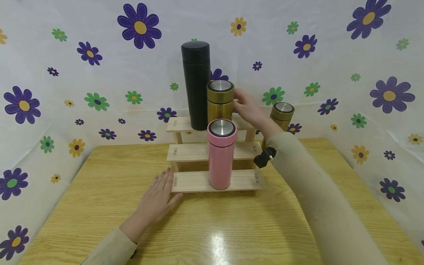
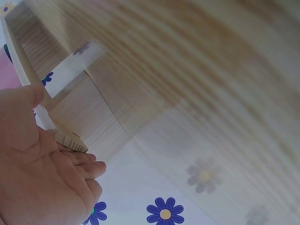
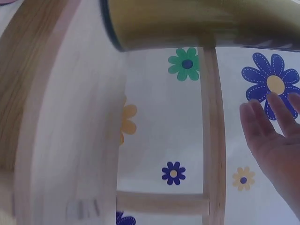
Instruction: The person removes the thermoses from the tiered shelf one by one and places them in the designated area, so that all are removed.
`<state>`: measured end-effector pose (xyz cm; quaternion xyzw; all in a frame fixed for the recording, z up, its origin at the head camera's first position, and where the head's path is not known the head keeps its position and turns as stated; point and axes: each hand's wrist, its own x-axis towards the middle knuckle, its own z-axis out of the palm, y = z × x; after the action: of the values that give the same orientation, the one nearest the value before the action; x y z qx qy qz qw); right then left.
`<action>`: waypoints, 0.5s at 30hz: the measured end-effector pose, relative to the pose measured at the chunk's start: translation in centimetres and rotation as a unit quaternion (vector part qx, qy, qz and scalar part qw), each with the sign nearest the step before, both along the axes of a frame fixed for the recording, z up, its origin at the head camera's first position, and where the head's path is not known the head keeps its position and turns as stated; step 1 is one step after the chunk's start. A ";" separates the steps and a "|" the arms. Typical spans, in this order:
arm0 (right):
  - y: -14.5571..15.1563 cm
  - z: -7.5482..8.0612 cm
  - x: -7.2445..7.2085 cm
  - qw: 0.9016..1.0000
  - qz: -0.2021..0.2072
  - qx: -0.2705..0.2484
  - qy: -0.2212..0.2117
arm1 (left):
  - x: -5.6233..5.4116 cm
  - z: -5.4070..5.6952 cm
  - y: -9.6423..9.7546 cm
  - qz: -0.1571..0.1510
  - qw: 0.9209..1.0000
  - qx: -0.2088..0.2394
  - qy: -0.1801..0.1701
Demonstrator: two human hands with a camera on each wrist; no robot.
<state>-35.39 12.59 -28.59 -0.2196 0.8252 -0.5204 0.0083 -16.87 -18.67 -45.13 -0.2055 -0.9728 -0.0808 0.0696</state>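
My right hand (image 1: 249,109) is at the right side of a gold thermos (image 1: 220,96) with a silver-topped lid. In the right wrist view, the fingers (image 3: 281,117) are loosely extended, with a gap between them and the gold thermos (image 3: 187,23). My left hand (image 1: 158,200) lies at the left end of the bottom tier of a wooden three-tier rack (image 1: 190,181); its fingers touch the board's end. A pink thermos (image 1: 221,162) stands on the bottom tier and hides the gold one's base in the head view. On the top tier stands a tall black thermos (image 1: 197,84).
A second gold thermos (image 1: 282,117) stands behind the rack's right side, partly hidden by my right forearm (image 1: 308,184). The wooden table (image 1: 116,176) meets a flower-print cloth (image 1: 109,66) at the back and sides.
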 end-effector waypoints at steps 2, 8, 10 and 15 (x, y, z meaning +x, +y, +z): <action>-0.3 0.0 -0.2 1.000 0.010 0.005 -0.015 | 0.0 0.0 0.0 0.001 1.000 0.003 -0.001; -1.0 0.2 -0.6 0.998 0.046 0.016 -0.051 | 0.1 0.1 0.0 0.000 1.000 0.004 -0.004; -1.0 0.2 -0.8 0.997 0.059 0.018 -0.053 | 0.1 0.1 0.0 0.000 1.000 0.006 -0.004; -1.3 0.1 -1.5 0.995 0.083 0.016 -0.057 | 0.0 0.0 -0.1 0.000 1.000 0.004 -0.004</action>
<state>-36.85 11.33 -28.52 -0.2575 0.8106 -0.5159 0.1023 -16.87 -18.73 -45.12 -0.2046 -0.9729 -0.0852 0.0667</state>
